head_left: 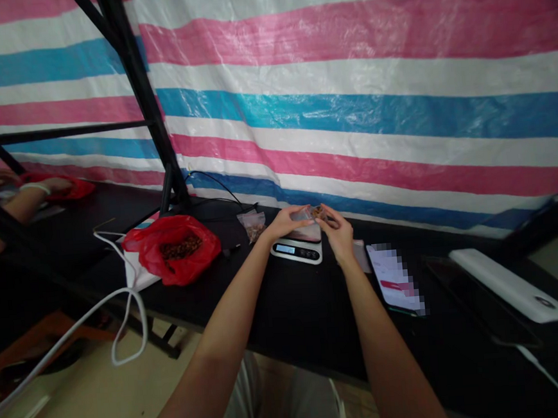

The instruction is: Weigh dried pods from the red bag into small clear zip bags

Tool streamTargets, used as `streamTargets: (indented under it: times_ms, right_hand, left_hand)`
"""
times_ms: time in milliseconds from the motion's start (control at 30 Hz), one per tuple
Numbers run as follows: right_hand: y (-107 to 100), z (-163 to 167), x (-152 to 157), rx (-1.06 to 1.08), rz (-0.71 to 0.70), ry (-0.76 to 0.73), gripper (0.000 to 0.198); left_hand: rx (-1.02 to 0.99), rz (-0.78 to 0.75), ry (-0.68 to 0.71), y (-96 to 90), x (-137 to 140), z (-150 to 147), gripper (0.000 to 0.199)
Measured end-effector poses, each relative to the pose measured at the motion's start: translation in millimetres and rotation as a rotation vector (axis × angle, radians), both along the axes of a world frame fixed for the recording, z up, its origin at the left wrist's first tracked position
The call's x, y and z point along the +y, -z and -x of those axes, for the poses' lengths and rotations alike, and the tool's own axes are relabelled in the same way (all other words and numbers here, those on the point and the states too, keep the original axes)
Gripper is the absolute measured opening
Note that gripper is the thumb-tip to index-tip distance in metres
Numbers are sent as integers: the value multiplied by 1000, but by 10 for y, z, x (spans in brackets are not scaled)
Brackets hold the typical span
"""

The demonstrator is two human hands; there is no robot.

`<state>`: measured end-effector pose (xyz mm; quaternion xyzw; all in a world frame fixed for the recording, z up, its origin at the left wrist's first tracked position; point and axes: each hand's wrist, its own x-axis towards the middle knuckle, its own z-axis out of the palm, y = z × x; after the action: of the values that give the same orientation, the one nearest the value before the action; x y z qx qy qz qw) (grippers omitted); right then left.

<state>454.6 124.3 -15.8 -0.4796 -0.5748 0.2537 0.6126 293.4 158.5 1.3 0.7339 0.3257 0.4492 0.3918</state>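
Note:
Above a white digital scale [298, 251] with a lit display, a small clear plastic bag [317, 213] of brown bits is held up between my hands. My left hand [287, 221] pinches its left side, fingers reaching to the bag's top. On the other side, my right hand [337, 230] grips the bag between thumb and fingers. To the left lies another small zip bag [253, 226] with brown bits in its lower part. Farther left, a red plastic bag [200, 254] stands with its mouth spread, brown pieces [180, 247] heaped inside.
Right of the scale lie a lit phone [396, 279], a dark phone [479, 299] and a white power bank [510, 284] with cables. A white cable [75, 325] loops over the left table edge. Beyond a black metal frame [141, 84], another person's hand [57, 185] reaches into a red bag.

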Motion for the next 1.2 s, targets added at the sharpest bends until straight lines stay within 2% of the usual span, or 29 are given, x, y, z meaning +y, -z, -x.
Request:
streamTargets:
  times_ms: [133, 333, 500, 600, 800, 1100, 1200]
  right_hand:
    - [-18, -23, -46, -155, -11, 22, 48]
    - [-105, -12, -53, -323, -202, -10, 41]
    - [-112, 49, -44, -174, -187, -48, 43]
    - [-106, 69, -54, -111, -193, -39, 34]
    - [-158, 86, -88, -184, -266, -72, 24]
    - [-241, 142, -167, -336, -341, -16, 25]
    - [-236, 160, -172, -287, -342, -32, 31]
  left_hand:
    - [-56, 36, 54, -4, 16, 8, 58]
    - [-109, 74, 111, -72, -19, 8, 54]
    - [-118, 66, 147, -52, 2, 7, 52]
    - [-143, 60, 176, -35, 10, 10, 51]
    - [-157, 86, 202, -63, -24, 13, 53]
    - [-188, 168, 202, -91, -63, 20, 56]
    - [-207, 179, 222, -81, -48, 20, 60]
